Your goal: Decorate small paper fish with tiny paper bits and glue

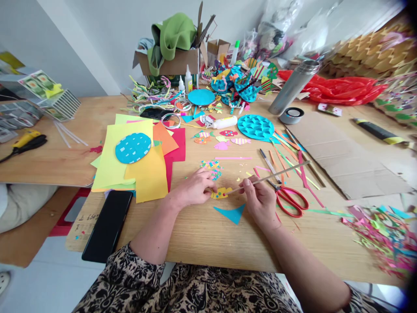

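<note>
A small yellow paper fish with coloured dots (222, 193) lies flat on the wooden table. My left hand (195, 188) has its fingers bent, and the fingertips hold the fish down at its left end. Between the thumb and fingers of my right hand (261, 202) is a thin wooden stick (282, 172), its lower tip against the fish's right end. Just above my left hand sits a pile of tiny coloured paper bits (213, 168). A blue paper offcut (232, 213) is below the fish. Red-handled scissors (291, 202) and a pen (270, 165) lie beside my right hand.
Finished paper fish (222, 140), a glue bottle (224, 122) and a blue scaled disc (256, 126) lie further back. Coloured sheets (110, 163) with a dotted blue oval (133, 148) and a phone (107, 226) are left. Cardboard (345, 156) and paper scraps (381, 239) are right.
</note>
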Demonstrator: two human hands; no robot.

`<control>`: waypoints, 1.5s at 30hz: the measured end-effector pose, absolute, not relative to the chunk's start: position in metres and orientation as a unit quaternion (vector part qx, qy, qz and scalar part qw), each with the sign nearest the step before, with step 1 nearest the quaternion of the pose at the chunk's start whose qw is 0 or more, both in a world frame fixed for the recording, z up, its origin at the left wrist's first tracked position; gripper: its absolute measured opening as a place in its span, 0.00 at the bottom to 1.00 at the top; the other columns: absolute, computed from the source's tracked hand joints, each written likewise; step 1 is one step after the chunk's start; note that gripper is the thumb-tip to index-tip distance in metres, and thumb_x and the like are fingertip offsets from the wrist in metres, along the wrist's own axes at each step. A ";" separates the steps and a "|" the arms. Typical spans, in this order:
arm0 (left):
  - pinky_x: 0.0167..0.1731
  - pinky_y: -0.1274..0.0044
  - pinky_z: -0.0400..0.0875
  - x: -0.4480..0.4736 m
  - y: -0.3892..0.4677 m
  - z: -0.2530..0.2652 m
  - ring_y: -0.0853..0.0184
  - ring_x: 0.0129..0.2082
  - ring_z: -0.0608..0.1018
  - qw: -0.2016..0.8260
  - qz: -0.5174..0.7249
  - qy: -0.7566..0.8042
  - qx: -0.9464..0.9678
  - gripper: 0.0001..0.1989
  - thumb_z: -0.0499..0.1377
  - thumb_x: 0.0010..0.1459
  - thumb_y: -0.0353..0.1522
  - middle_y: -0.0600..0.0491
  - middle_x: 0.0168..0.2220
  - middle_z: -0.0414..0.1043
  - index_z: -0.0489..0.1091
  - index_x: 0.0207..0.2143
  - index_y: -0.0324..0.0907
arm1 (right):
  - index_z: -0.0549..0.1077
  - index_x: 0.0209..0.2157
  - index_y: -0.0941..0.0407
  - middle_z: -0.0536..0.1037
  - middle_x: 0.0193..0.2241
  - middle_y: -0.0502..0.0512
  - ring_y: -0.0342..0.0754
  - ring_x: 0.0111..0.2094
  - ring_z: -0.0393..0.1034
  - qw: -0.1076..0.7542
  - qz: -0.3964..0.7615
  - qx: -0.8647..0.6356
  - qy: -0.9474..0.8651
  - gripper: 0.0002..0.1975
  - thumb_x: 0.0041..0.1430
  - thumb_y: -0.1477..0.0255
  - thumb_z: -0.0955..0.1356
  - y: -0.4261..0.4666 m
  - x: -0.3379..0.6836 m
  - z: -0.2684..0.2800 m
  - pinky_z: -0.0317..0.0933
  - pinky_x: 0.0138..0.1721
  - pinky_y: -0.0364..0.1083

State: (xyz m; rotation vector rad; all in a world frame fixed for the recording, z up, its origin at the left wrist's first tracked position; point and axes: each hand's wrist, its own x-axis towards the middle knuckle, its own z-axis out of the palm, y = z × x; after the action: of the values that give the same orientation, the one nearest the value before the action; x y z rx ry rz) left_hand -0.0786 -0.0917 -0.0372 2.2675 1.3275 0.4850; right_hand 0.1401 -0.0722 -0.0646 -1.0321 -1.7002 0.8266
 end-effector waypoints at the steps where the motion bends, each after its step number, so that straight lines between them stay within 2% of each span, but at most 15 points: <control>1: 0.48 0.67 0.69 -0.079 -0.092 -0.037 0.58 0.46 0.70 0.232 0.176 0.483 0.826 0.14 0.59 0.50 0.19 0.51 0.34 0.68 0.78 0.34 0.43 | 0.71 0.29 0.55 0.72 0.23 0.50 0.44 0.24 0.68 0.475 0.340 -0.427 -0.690 0.14 0.65 0.64 0.63 -0.072 0.140 -0.064 0.61 0.26 0.44; 11: 0.46 0.68 0.69 -0.078 -0.092 -0.035 0.58 0.45 0.71 0.234 0.171 0.484 0.826 0.14 0.59 0.50 0.19 0.51 0.32 0.67 0.78 0.34 0.42 | 0.72 0.26 0.55 0.71 0.19 0.49 0.44 0.21 0.66 0.506 0.345 -0.457 -0.645 0.17 0.65 0.62 0.64 -0.069 0.136 -0.055 0.60 0.25 0.44; 20: 0.46 0.69 0.69 -0.077 -0.093 -0.033 0.59 0.46 0.70 0.231 0.154 0.495 0.823 0.13 0.58 0.51 0.20 0.51 0.32 0.67 0.78 0.34 0.43 | 0.71 0.28 0.55 0.72 0.23 0.50 0.45 0.26 0.69 0.439 0.340 -0.431 -0.711 0.12 0.64 0.65 0.65 -0.072 0.138 -0.064 0.60 0.29 0.45; 26: 0.47 0.69 0.69 -0.077 -0.093 -0.034 0.58 0.48 0.70 0.236 0.159 0.494 0.821 0.14 0.58 0.51 0.19 0.50 0.34 0.68 0.78 0.35 0.42 | 0.72 0.26 0.56 0.72 0.20 0.49 0.43 0.23 0.67 0.533 0.372 -0.451 -0.611 0.15 0.64 0.63 0.64 -0.071 0.136 -0.055 0.61 0.28 0.44; 32: 0.47 0.68 0.69 -0.077 -0.092 -0.036 0.58 0.47 0.71 0.243 0.171 0.492 0.818 0.14 0.58 0.51 0.19 0.50 0.33 0.68 0.78 0.35 0.42 | 0.73 0.26 0.56 0.73 0.19 0.49 0.43 0.23 0.67 0.557 0.372 -0.471 -0.574 0.16 0.63 0.62 0.65 -0.068 0.136 -0.055 0.61 0.30 0.45; 37: 0.48 0.69 0.68 -0.079 -0.090 -0.037 0.62 0.43 0.72 0.265 0.241 0.478 0.802 0.13 0.58 0.46 0.17 0.53 0.32 0.71 0.74 0.30 0.41 | 0.74 0.26 0.56 0.73 0.20 0.49 0.43 0.23 0.67 0.559 0.366 -0.465 -0.581 0.16 0.63 0.63 0.65 -0.067 0.137 -0.058 0.61 0.31 0.45; 42: 0.32 0.79 0.69 -0.096 -0.086 -0.032 0.70 0.31 0.73 0.285 0.346 0.523 0.725 0.10 0.60 0.51 0.22 0.54 0.31 0.72 0.74 0.37 0.40 | 0.74 0.27 0.56 0.73 0.19 0.48 0.42 0.22 0.67 0.565 0.356 -0.464 -0.582 0.15 0.63 0.63 0.66 -0.067 0.136 -0.056 0.60 0.30 0.45; 45: 0.29 0.81 0.67 -0.110 -0.082 -0.031 0.73 0.27 0.72 0.291 0.459 0.576 0.611 0.11 0.59 0.53 0.25 0.56 0.28 0.70 0.73 0.41 0.40 | 0.74 0.28 0.56 0.73 0.19 0.49 0.43 0.22 0.68 0.556 0.352 -0.473 -0.585 0.14 0.63 0.62 0.66 -0.065 0.137 -0.051 0.61 0.30 0.45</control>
State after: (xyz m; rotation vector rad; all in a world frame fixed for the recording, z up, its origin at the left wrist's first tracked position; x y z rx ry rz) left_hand -0.1098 -0.0818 -0.0309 1.6287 1.5369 1.2235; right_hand 0.1370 -0.0653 -0.0515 -1.1171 -1.3820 0.8321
